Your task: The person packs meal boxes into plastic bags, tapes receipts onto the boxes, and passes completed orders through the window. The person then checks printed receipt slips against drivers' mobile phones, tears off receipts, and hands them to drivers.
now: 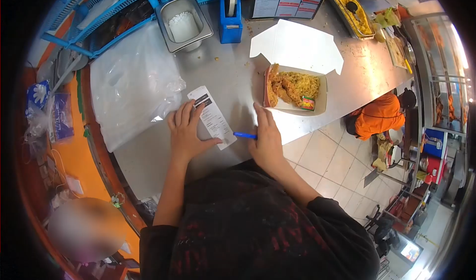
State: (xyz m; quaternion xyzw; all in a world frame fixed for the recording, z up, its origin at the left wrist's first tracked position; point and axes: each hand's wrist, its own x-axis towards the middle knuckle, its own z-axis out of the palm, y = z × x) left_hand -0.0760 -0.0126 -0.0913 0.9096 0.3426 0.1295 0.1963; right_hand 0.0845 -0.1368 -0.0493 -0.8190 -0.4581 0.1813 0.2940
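A printed paper receipt (214, 121) lies on the metal counter (144, 166). My left hand (187, 131) rests on it with thumb and fingers spread, pressing its left side and lower edge. In my right hand (266, 136) is a blue pen (245, 135), its tip at the receipt's lower right edge. Beyond my right hand stands an open white box (296, 47) holding fried chicken (285, 90), yellow noodles or rice (306, 84) and a small green and red packet (308, 102).
Plastic bags (129, 82) cover the counter's left. Behind are a metal container (184, 23), a blue tape dispenser (231, 20), a screen (287, 0) and a tray of yellow food (349, 11). A person in orange (379, 115) is bent down beyond the counter at right.
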